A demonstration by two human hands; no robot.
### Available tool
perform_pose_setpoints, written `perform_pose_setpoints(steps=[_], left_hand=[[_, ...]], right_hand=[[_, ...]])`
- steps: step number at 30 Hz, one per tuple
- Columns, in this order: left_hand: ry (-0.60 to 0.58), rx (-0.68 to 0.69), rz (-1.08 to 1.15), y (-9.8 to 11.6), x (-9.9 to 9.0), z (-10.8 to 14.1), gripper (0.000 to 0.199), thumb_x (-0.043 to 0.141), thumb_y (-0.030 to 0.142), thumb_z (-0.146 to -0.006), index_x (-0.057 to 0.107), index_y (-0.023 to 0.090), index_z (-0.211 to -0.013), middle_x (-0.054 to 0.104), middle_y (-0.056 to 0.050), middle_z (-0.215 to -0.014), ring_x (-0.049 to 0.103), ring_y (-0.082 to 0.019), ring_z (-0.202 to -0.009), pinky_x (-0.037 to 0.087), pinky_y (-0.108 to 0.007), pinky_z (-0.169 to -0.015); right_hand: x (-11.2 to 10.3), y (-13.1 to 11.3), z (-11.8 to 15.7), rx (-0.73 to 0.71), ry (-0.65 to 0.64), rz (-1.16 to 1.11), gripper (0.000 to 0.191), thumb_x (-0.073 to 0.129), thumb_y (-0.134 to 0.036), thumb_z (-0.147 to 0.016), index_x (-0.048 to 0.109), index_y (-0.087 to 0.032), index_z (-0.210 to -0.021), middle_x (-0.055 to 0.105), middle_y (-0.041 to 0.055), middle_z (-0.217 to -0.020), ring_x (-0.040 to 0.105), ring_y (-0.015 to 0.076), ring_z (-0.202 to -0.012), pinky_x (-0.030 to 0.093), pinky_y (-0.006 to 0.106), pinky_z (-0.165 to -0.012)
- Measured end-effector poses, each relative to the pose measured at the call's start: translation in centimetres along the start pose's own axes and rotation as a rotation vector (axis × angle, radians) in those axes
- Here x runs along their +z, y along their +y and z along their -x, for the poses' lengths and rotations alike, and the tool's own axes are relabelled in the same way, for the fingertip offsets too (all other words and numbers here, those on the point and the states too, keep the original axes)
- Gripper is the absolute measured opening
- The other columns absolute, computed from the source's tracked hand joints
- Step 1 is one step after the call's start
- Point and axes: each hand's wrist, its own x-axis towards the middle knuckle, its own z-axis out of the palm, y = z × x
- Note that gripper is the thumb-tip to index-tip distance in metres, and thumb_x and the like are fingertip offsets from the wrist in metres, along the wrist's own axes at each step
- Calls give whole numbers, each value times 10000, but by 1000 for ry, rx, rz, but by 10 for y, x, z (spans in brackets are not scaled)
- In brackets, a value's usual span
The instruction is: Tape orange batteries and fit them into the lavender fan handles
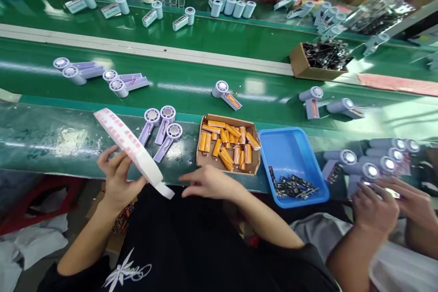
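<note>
My left hand [119, 175] grips a wide white roll of tape [128, 139] with red print on it, tilted, its loose end hanging toward the lower right. Just right of that end is my right hand [208, 182], index finger and thumb apart, nothing visible between them. Beyond the tape, three lilac handheld fan bodies [167, 130] lie on the bench with their round heads away from me. Close above my right hand, a cardboard tray [201, 157] holds several orange-wrapped battery cells [226, 157].
A blue bin [287, 146] with small circuit boards [294, 187] stands to the right. Past it, a co-worker's hands [376, 205] work beside grouped fan bodies. More fan bodies [118, 86] lie on the green conveyor [185, 73]. A box of dark parts [308, 70] sits on the divider.
</note>
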Motion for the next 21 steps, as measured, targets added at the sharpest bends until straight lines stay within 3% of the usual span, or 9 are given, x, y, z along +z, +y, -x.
perform_pose_setpoints(steps=[3, 5, 7, 10, 16, 21], left_hand=[[80, 87, -64, 13, 8, -4, 845, 874, 164, -776, 463, 275, -1506, 590, -147, -1258, 495, -400, -1303, 487, -603, -1072], [85, 132, -71, 19, 15, -8, 785, 836, 133, -790, 480, 220, -1484, 610, -163, -1247, 503, -388, -1285, 489, -565, -1059], [79, 160, -68, 22, 22, -11, 740, 814, 119, -797, 494, 195, -1460, 622, -169, -1242, 498, -385, -1291, 482, -542, -1059], [67, 170, -64, 22, 27, -11, 715, 803, 106, -796, 503, 186, -1439, 630, -173, -1246, 491, -384, -1297, 475, -531, -1059], [7, 167, -35, 26, 33, -13, 680, 777, 116, -827, 492, 185, -1440, 644, -170, -1258, 488, -381, -1288, 462, -534, -1072], [-1, 171, -24, 29, 35, -15, 669, 750, 94, -820, 496, 179, -1433, 637, -169, -1258, 473, -379, -1293, 463, -518, -1073]], right_hand=[[-46, 33, 15, 139, 175, 309, 286, 591, -247, -1082, 780, -214, -1295, 761, 100, -1219, 707, 228, -1120, 548, 332, -995], [-63, 54, 15, 183, 117, 561, 332, 589, -125, -1037, 784, -221, -1288, 715, 111, -1336, 637, 284, -1266, 532, 414, -1082], [-69, 70, 12, 140, 26, 683, 344, 613, -98, -1014, 778, -213, -1293, 672, 109, -1420, 586, 299, -1337, 514, 446, -1134], [-66, 81, 8, 68, -7, 727, 267, 613, -156, -1043, 785, -195, -1243, 665, 109, -1417, 582, 275, -1322, 513, 423, -1126], [-72, 76, -1, 88, -30, 784, 230, 609, -199, -1055, 775, -224, -1213, 665, 116, -1382, 554, 322, -1305, 459, 458, -1042], [-77, 83, 0, 78, -88, 537, 228, 627, -331, -1075, 779, -267, -1233, 686, 110, -1336, 531, 325, -1323, 360, 519, -1113]])
